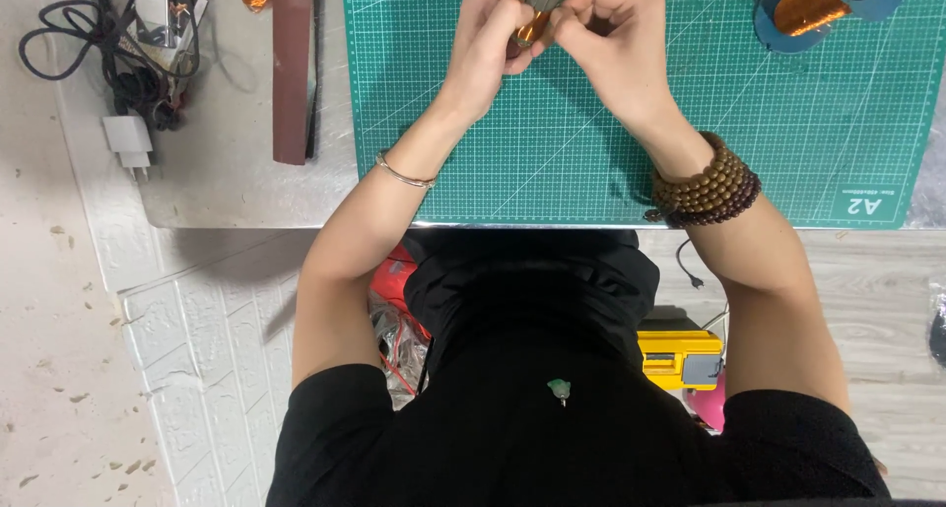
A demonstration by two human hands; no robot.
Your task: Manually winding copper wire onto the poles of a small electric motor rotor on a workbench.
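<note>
While copper wire already covers part of the small motor core (537, 4), more of it looks unwound, so the winding seems midway. Both the left hand (488, 39) and right hand (616, 39) pinch it with closed fingers above the green cutting mat (591, 142), near the copper wire spool (813, 6).

Greens, coppers and browns on a grey table (236, 187)
A green cutting mat (552, 152) ruled with a white grid; copper-orange wire on a blue spool (823, 4); brown and dark purple bead bracelets (705, 187); a thin silver bangle (404, 175); a white plug (128, 137); a reddish-brown strip (292, 68)
</note>
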